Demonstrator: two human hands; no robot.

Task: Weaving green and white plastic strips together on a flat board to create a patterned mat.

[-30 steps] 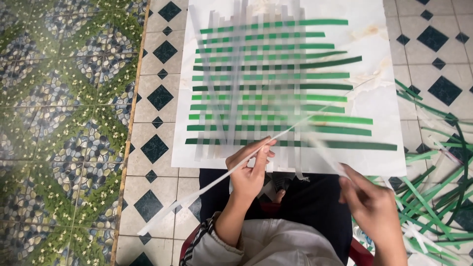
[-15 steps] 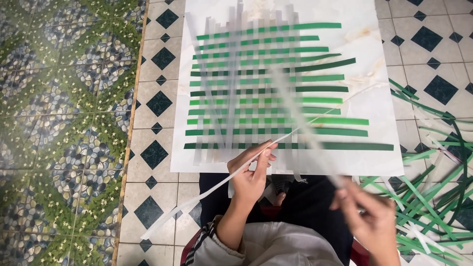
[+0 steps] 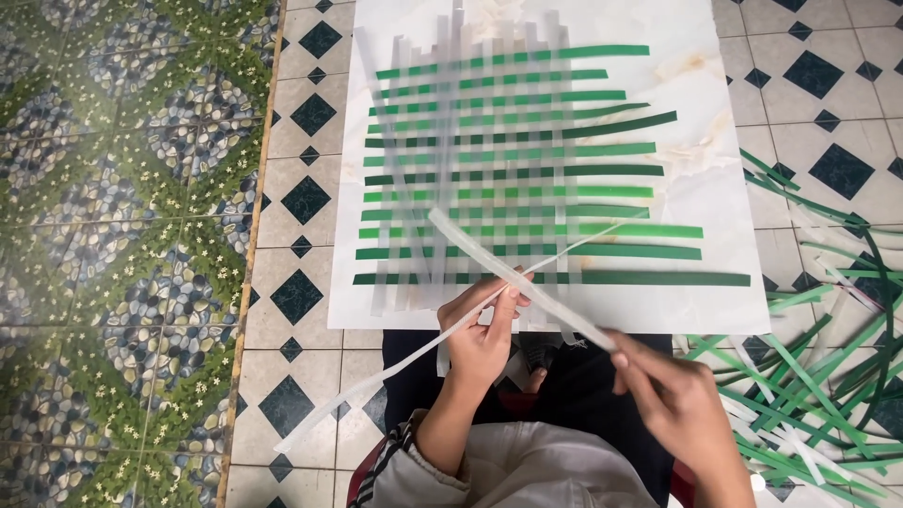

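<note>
Since the earlier frame the right hand (image 3: 679, 406) has swung its translucent white strip (image 3: 513, 278) up, so it now slants from the lower right toward the frame's centre, over the lower edge of the woven green-and-white mat (image 3: 513, 165). That hand is blurred but closed around the strip's lower end. The left hand (image 3: 482, 334) pinches a thinner white strip (image 3: 376, 387), whose long axis runs from lower left to centre right.
</note>
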